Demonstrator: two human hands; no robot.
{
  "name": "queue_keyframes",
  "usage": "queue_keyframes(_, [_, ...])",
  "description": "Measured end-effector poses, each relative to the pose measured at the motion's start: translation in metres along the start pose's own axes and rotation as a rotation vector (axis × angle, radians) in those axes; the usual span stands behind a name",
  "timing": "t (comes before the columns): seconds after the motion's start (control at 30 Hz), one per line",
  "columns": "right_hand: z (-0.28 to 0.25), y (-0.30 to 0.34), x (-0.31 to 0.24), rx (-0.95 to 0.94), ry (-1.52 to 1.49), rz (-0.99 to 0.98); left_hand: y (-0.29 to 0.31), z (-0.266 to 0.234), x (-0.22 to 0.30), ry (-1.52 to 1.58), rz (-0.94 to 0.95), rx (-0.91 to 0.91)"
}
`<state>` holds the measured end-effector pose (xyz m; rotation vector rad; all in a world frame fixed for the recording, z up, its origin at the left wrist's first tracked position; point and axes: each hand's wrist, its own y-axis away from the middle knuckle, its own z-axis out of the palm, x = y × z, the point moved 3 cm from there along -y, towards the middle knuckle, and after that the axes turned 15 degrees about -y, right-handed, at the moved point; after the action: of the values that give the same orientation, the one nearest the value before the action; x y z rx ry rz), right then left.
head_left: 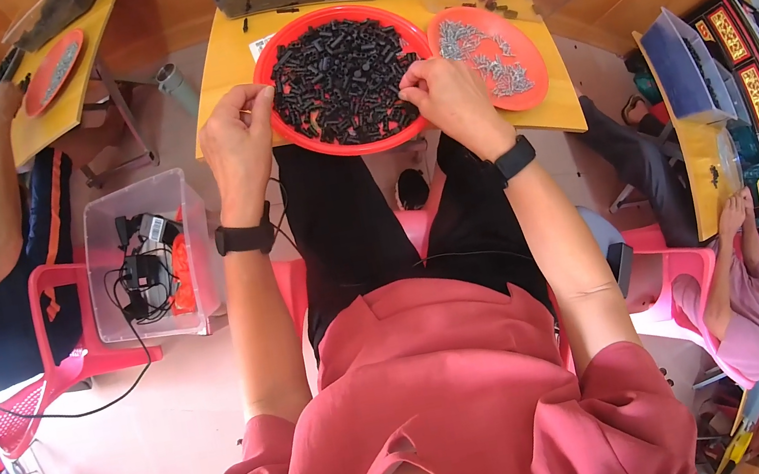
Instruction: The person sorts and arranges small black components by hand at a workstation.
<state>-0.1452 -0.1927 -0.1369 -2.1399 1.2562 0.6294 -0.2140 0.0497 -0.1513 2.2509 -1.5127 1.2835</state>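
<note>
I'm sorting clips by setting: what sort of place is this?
Probably a small assembly workshop: a red basin heaped with small black parts, a plate of small metal pieces, and other people seated at nearby yellow tables.

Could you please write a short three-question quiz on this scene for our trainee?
1. The small pieces heaped in the round red tray are: A white, B black, C green?
2. Which of the wearer's own hands is nearer the orange-red plate of silvery pins?
3. True or false: a clear bin stands beyond the round red tray.

Key: 1. B. 2. The right hand. 3. True.
</note>
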Motion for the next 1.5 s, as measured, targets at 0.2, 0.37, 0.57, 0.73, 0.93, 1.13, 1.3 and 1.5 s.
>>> queue_keyframes(0.2, [0.015, -0.012, 0.005, 0.000, 0.072, -0.038, 0.009, 0.010, 0.010, 0.057, 0.018, -0.059])
queue_keyframes(0.37, [0.017, -0.008, 0.006, 0.006, 0.095, -0.080, 0.012, 0.014, 0.018, 0.050, 0.062, -0.089])
queue_keyframes(0.57, [0.005, 0.003, -0.003, 0.069, 0.030, -0.084, 0.015, 0.018, 0.014, -0.195, 0.157, -0.028])
queue_keyframes(0.73, [0.000, 0.027, -0.007, 0.215, -0.038, -0.018, 0.013, 0.017, -0.001, -0.414, 0.057, 0.019])
queue_keyframes(0.93, [0.005, 0.044, -0.004, 0.202, -0.089, -0.077, 0.006, 0.022, -0.011, -0.235, 0.009, -0.076])
queue_keyframes(1.13, [-0.014, 0.051, 0.007, 0.300, -0.180, 0.021, 0.003, 0.023, -0.016, -0.265, 0.073, -0.018])
queue_keyframes(1.3, [-0.024, 0.058, 0.041, 0.331, -0.110, 0.115, 0.002, 0.020, -0.019, -0.163, 0.014, 0.035])
queue_keyframes(1.5, [-0.029, 0.059, 0.033, 0.390, 0.039, 0.126, 0.000, 0.022, -0.023, -0.228, 0.037, 0.009])
